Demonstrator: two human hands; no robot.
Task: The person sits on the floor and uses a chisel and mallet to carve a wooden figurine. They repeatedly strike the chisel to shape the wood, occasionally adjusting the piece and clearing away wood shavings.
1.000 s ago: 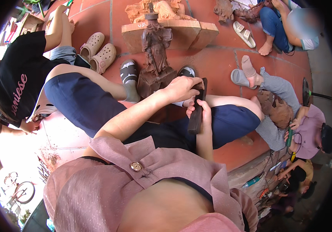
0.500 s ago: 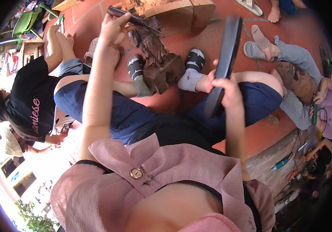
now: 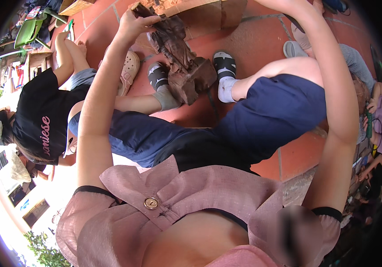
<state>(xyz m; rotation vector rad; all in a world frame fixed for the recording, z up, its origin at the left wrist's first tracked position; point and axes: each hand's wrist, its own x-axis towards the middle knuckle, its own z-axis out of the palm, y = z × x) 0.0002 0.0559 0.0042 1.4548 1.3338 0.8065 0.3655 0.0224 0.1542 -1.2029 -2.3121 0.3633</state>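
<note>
A dark carved wooden figure (image 3: 177,49) stands on the red tiled floor (image 3: 262,40). Its block base (image 3: 196,81) sits between my two feet in black sandals and socks (image 3: 157,78) (image 3: 223,66). My left hand (image 3: 135,21) is raised to the figure's head, fingers closed around a dark slim tool (image 3: 143,9) that rests against the top of the carving. My right forearm (image 3: 333,102) reaches up past my navy-clad knee (image 3: 284,107). Its hand is cut off by the top edge of the picture.
A person in a black shirt and cap (image 3: 35,120) crouches at my left, a beige clog (image 3: 128,71) beside them. A pale wooden block (image 3: 209,13) lies behind the figure. Another person (image 3: 364,93) sits at the right. A green chair (image 3: 31,31) stands far left.
My right hand, which held a long dark flat stick, has risen out of the top of the picture. My left hand stays on the tool at the figure's head.
</note>
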